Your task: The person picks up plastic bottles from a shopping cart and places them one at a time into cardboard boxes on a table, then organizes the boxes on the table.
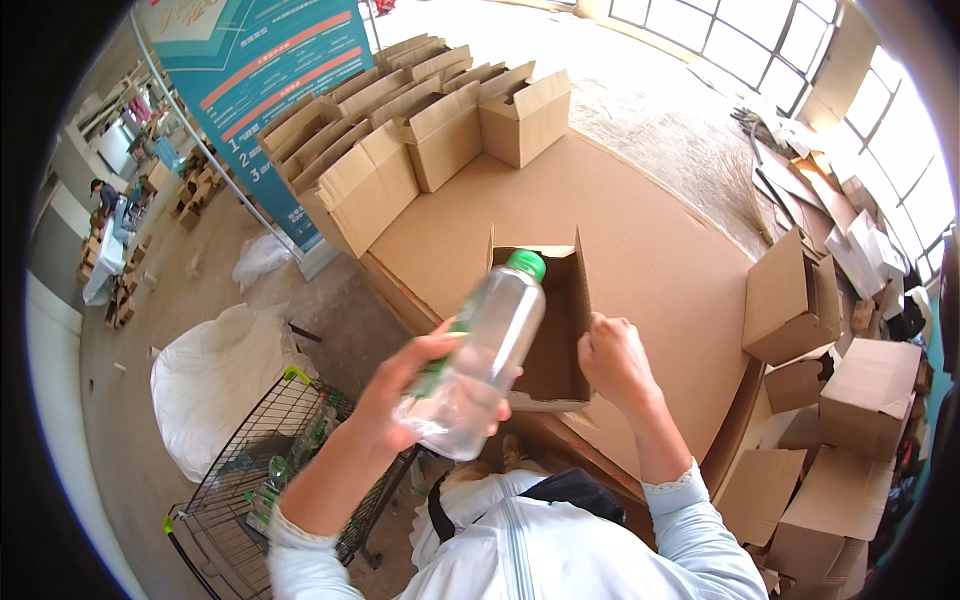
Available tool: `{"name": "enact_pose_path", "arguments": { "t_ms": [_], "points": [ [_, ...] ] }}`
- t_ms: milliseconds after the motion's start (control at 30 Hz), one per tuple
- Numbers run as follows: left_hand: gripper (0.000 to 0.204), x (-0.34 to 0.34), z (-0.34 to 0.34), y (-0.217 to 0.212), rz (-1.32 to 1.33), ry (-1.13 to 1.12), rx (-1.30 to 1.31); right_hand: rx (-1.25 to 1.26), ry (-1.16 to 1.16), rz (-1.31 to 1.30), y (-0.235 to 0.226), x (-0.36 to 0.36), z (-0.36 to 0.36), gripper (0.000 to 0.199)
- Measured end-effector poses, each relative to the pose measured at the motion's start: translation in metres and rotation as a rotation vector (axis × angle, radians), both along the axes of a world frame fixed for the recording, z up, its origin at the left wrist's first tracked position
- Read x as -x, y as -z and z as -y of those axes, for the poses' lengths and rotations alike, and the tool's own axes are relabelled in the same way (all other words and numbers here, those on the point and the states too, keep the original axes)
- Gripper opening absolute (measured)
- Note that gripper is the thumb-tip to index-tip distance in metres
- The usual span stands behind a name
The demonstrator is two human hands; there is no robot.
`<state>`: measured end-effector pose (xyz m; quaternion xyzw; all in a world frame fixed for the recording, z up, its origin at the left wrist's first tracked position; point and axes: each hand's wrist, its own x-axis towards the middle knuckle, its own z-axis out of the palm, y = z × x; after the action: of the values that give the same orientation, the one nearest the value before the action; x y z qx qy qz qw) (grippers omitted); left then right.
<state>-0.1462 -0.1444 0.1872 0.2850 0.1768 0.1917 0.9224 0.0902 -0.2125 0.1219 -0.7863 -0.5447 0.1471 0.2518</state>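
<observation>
Closest to you is the clear bottle, slightly blurred and tilted with its green cap up and to the right, held in the air so that it hides part of the open box behind it. Starting at the far left, you have a co-worker in the distance, near small cartons on the floor. Next come a white sack and the cart, a wire one with green corners, holding more bottles. Above these stands the teal banner. Your left hand has its fingers wrapped around the bottle's lower half, gripping it from the left. Beyond it, a cluster of open cartons crowds the back left of the cardboard-covered tabletop. Straight ahead of you, the box sits near the tabletop's near edge, open side up, its inside in shadow. Your right hand is just at the box's right wall, fingers curled in; you cannot tell whether they pinch that wall. Farther right, a twig broom stands behind the tabletop, an open carton is by its right edge, and more cartons are piled below, with windows behind.
</observation>
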Motion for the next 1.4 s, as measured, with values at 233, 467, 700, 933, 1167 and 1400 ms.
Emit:
{"name": "enact_pose_path", "arguments": {
  "t_ms": [233, 467, 700, 933, 1167, 1400],
  "points": [
    [0.067, -0.076, -0.030, 0.049, -0.757, 0.283, -0.260, -0.020, -0.056, -0.069, 0.002, 0.013, 0.009, 0.013],
    [0.060, -0.146, -0.084, 0.070, -1.224, 0.724, -0.868, -0.034, -0.116, -0.107, 0.004, 0.021, 0.007, 0.013],
    [0.083, -0.132, -0.082, 0.208, -1.383, 0.687, -1.470, -0.106, -0.037, -0.207, 0.017, 0.015, -0.006, 0.017],
    [0.036, -0.091, -0.074, 0.043, -0.645, -0.011, -1.674, 0.027, -0.013, -0.583, 0.018, -0.011, -0.005, 0.027],
    [0.071, 0.079, -0.036, 0.140, -1.074, 0.020, -1.282, 0.340, -0.345, -0.596, 0.112, -0.026, 0.056, 0.080],
    [0.087, -0.007, -0.065, 0.211, -0.668, -0.159, -0.940, 0.260, -0.184, -0.483, 0.142, 0.022, -0.039, 0.101]
  ]
}}
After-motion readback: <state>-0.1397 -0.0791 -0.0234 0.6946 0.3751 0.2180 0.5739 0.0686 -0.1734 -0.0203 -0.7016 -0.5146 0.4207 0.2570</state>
